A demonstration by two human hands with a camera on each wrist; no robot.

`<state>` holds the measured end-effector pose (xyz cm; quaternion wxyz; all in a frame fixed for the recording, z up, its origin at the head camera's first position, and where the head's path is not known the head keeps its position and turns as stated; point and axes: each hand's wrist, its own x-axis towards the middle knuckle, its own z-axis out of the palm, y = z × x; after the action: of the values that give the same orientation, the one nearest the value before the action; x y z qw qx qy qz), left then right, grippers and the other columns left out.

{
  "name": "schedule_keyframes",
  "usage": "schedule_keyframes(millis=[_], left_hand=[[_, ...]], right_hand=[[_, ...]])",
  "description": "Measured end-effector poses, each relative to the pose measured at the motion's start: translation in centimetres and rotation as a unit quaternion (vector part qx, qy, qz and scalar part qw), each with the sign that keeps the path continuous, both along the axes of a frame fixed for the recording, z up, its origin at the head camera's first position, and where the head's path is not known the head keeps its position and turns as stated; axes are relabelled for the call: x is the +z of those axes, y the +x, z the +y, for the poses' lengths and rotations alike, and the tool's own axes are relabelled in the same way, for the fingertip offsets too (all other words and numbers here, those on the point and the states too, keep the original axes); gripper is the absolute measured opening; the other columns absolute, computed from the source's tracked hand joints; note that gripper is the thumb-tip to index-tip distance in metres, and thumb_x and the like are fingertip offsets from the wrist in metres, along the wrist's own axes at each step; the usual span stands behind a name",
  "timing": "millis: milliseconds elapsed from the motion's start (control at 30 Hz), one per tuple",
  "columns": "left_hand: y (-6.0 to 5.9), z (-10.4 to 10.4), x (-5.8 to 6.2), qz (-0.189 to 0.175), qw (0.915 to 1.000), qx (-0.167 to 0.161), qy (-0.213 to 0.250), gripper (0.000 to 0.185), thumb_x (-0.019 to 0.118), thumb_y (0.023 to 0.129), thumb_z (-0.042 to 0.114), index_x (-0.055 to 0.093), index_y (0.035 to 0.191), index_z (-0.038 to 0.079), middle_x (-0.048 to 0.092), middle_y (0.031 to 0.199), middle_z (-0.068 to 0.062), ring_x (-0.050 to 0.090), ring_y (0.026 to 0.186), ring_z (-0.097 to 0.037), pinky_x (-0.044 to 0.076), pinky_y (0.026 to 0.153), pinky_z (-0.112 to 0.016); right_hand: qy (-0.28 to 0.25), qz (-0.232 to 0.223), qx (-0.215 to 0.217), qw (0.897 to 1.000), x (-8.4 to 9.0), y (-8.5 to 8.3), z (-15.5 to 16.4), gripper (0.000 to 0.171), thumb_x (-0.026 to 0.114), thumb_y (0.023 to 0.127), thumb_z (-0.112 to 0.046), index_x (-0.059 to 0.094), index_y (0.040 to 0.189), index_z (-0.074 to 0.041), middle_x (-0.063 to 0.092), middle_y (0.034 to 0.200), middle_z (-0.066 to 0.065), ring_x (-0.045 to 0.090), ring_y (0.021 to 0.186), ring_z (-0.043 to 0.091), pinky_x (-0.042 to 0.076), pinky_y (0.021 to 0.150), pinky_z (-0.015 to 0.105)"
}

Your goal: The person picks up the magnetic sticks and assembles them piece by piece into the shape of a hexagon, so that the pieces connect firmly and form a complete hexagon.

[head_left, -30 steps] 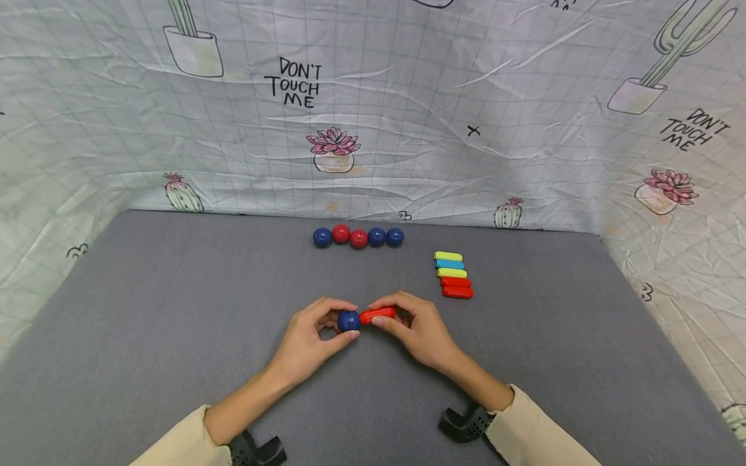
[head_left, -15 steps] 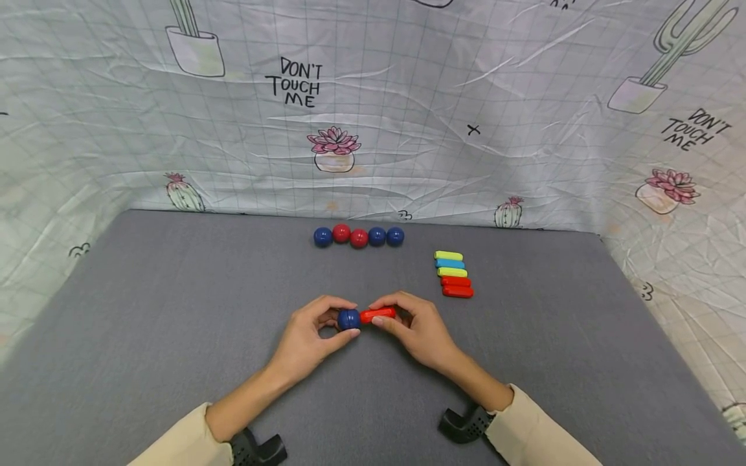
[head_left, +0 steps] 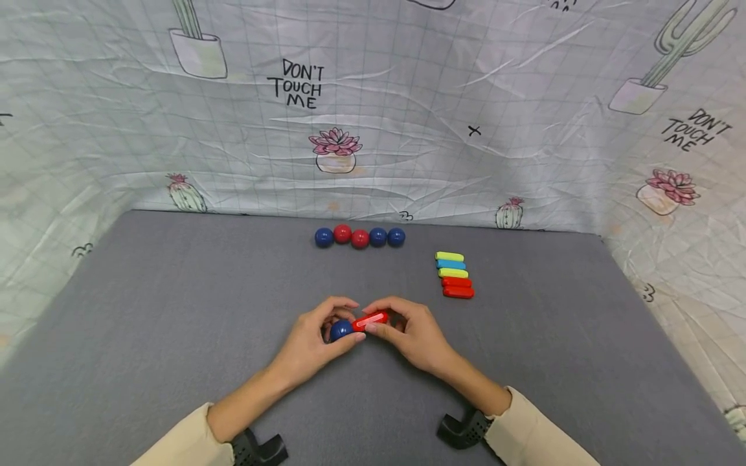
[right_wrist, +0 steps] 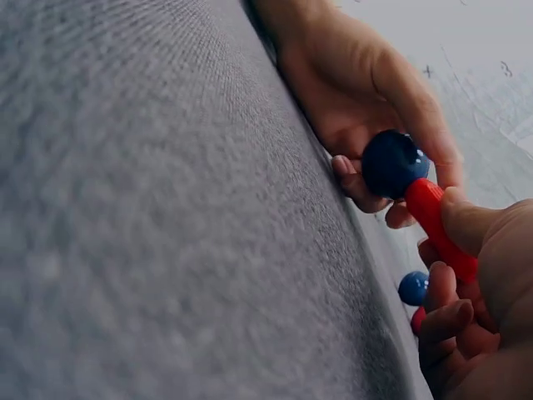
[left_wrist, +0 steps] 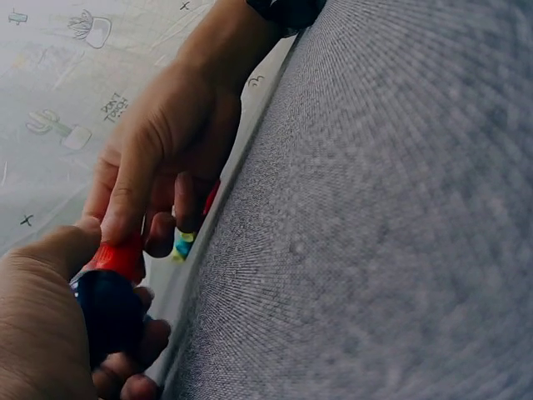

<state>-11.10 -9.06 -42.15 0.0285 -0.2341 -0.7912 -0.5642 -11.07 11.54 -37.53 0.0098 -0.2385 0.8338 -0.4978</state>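
A dark blue ball [head_left: 340,331] and a red ribbed stick [head_left: 370,321] are end to end, the stick's left end against the ball. My left hand [head_left: 307,336] holds the ball, fingers curled behind it and thumb along the front near the stick. From the other side, my right hand [head_left: 418,335] pinches the red stick between thumb and fingers. In the right wrist view the blue ball [right_wrist: 395,164] shows at the tip of the slanting red stick [right_wrist: 433,218]. The left wrist view has the ball [left_wrist: 110,311] partly covered by left fingers.
Behind the hands, a row of red [head_left: 360,239] and blue balls [head_left: 378,237] lies near the far edge of the grey table [head_left: 204,285]. To its right, yellow, blue and red sticks [head_left: 458,292] lie side by side. A printed cloth [head_left: 408,129] hangs behind the table.
The ball and stick have shifted slightly left and toward me, and the stick is tilted more. My left fingertips have moved off the ball's sides, so it sits deeper in that hand.
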Motion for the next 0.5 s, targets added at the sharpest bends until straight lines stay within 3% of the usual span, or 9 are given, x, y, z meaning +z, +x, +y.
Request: schedule_keyframes(millis=[100,200,333,500], left_hand=[[-0.1,0.1,-0.2,0.001,0.9999,-0.001,0.013,0.037,0.075,0.085,0.021,0.059,0.118,0.013,0.067,0.091,0.006,0.053,0.065,-0.011,0.044,0.056,-0.024],[-0.1,0.1,-0.2,0.012,0.9995,0.017,0.024,0.032,0.072,0.087,0.017,0.059,0.116,0.011,0.066,0.089,0.005,0.057,0.068,-0.010,0.047,0.060,-0.025],[-0.1,0.1,-0.1,0.023,0.9981,0.049,0.030,0.030,0.070,0.089,0.013,0.060,0.116,0.008,0.067,0.089,0.005,0.062,0.074,-0.010,0.048,0.065,-0.026],[-0.2,-0.1,0.0,0.039,0.9977,0.050,0.024,0.033,0.070,0.089,0.011,0.061,0.120,0.009,0.067,0.093,0.004,0.062,0.072,-0.011,0.048,0.063,-0.026]], right_hand=[[0.003,0.000,-0.003,1.000,-1.2,-0.6,0.0,0.021,0.071,0.086,-0.010,0.069,0.107,-0.007,0.066,0.091,0.002,0.045,0.055,0.017,0.038,0.050,0.023],[-0.001,0.001,-0.001,1.000,-2.2,-1.7,0.0,0.021,0.068,0.090,-0.017,0.068,0.110,-0.011,0.063,0.086,-0.002,0.048,0.058,0.017,0.040,0.051,0.025],[-0.008,0.009,-0.010,1.000,-1.9,-3.2,0.2,0.023,0.062,0.095,-0.025,0.067,0.112,-0.012,0.064,0.092,-0.005,0.054,0.069,0.015,0.045,0.058,0.028],[-0.005,0.031,-0.069,0.997,-1.2,-5.7,0.5,0.024,0.061,0.095,-0.029,0.068,0.111,-0.013,0.064,0.101,-0.006,0.058,0.080,0.012,0.049,0.063,0.031]])
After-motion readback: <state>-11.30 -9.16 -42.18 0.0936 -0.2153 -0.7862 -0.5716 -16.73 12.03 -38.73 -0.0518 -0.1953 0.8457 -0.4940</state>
